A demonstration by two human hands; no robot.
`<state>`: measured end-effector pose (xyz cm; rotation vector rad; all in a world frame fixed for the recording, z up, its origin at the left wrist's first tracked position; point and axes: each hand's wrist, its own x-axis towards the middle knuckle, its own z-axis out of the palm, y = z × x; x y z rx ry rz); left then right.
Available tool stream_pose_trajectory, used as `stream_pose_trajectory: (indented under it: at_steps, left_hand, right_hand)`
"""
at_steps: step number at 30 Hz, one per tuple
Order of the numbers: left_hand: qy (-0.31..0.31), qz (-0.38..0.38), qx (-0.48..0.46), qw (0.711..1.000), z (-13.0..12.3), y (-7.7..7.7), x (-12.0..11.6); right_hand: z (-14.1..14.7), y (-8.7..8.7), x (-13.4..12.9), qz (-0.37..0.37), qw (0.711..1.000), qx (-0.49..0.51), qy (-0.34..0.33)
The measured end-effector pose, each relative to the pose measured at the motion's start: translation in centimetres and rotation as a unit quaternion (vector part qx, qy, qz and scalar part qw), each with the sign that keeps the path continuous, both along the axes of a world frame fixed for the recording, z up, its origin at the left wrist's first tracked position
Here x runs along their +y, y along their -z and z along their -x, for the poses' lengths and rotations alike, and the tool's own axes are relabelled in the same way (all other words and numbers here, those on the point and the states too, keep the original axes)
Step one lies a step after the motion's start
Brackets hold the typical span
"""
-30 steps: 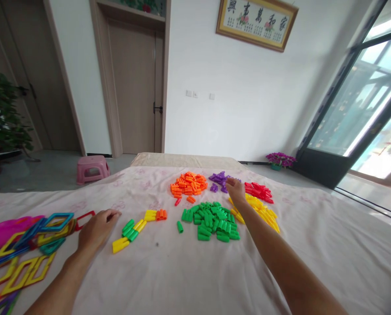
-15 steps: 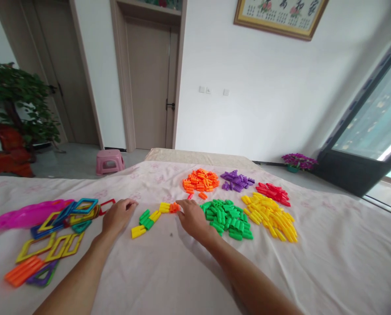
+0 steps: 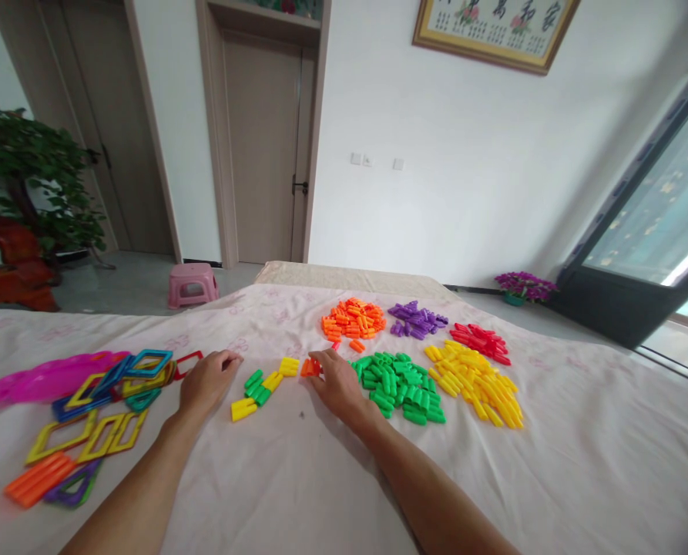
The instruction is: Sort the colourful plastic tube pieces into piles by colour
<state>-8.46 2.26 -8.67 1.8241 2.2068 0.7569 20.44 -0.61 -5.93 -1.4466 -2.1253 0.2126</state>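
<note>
- Pinching the orange block (image 3: 309, 368) between the thumb and fingertips of the right hand (image 3: 344, 389), with the fingers nearly together, mid-scene, on or just above the surface (image 3: 297, 478).
- Showing a narrow gap between it and the yellow block (image 3: 289, 367) on its left.
- Resting the left hand (image 3: 205, 381) on the surface, fingers loosely bent; hiding the palm side, so making it impossible to tell whether holding anything.
- Having the green-and-yellow cluster (image 3: 261, 395) lying between the hands, left of the yellow block.
- Having the green pile (image 3: 401, 385) lying just right of the right hand.
- Showing farther off, left to right, the orange pile (image 3: 352, 317), purple pile (image 3: 417, 319) and red pile (image 3: 481, 341), with the yellow pile (image 3: 476, 381) on the near side of the red.
- Having the red frame (image 3: 191, 354) lying just left of the left hand, near the blue frame (image 3: 150, 352) and the pink item (image 3: 48, 378).
- Showing the orange bundle (image 3: 40, 478) at near left, beside the triangle (image 3: 92, 468).
- Facing a stool (image 3: 192, 284) and a plant (image 3: 37, 169) at far left, and flowers (image 3: 525, 285) at far right.
</note>
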Motion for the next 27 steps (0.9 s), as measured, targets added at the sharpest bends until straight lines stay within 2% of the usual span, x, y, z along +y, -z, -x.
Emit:
stream_pose_trajectory:
  at_steps: [3, 7, 9, 11, 15, 18, 21, 24, 27]
  left_hand:
    - [0.003, 0.004, -0.004, 1.000, 0.0, 0.0, 0.0]
    - [0.003, 0.007, -0.003, 1.000, -0.1, -0.2, 0.0]
    - [0.002, 0.009, -0.002, 1.000, -0.1, -0.3, -0.1]
    - [0.003, 0.010, -0.003, 1.000, -0.1, -0.4, -0.1]
    - [0.005, 0.009, -0.001, 1.000, -0.1, -0.3, -0.1]
    - [0.002, 0.005, 0.001, 1.000, 0.0, -0.2, -0.2]
    - [0.005, 0.000, 0.002, 1.000, 0.0, -0.3, -0.2]
    - [0.006, -0.006, 0.005, 1.000, -0.1, -0.3, -0.2]
    - [0.004, -0.014, 0.011, 1.000, -0.2, -0.2, -0.2]
  right_hand:
    - [-1.6, -0.6, 1.9, -0.023, 0.996, 0.084, 0.031]
    - [-4.5, -3.1, 5.8, -0.041, 0.978, 0.172, 0.114]
    - [-5.6, -4.1, 7.1, -0.036, 0.970, 0.188, 0.152]
    - [-6.1, -4.3, 7.4, -0.041, 0.968, 0.183, 0.167]
    - [-4.2, -2.4, 5.1, -0.055, 0.978, 0.166, 0.113]
    - [-1.3, -1.0, 2.2, -0.040, 0.991, 0.129, 0.026]
    - [1.4, -0.4, -0.1, -0.028, 0.995, 0.073, -0.057]
    - [3.2, 0.1, -0.9, -0.016, 0.995, 0.016, -0.097]
    - [4.0, 0.8, -0.8, -0.006, 0.994, -0.027, -0.103]
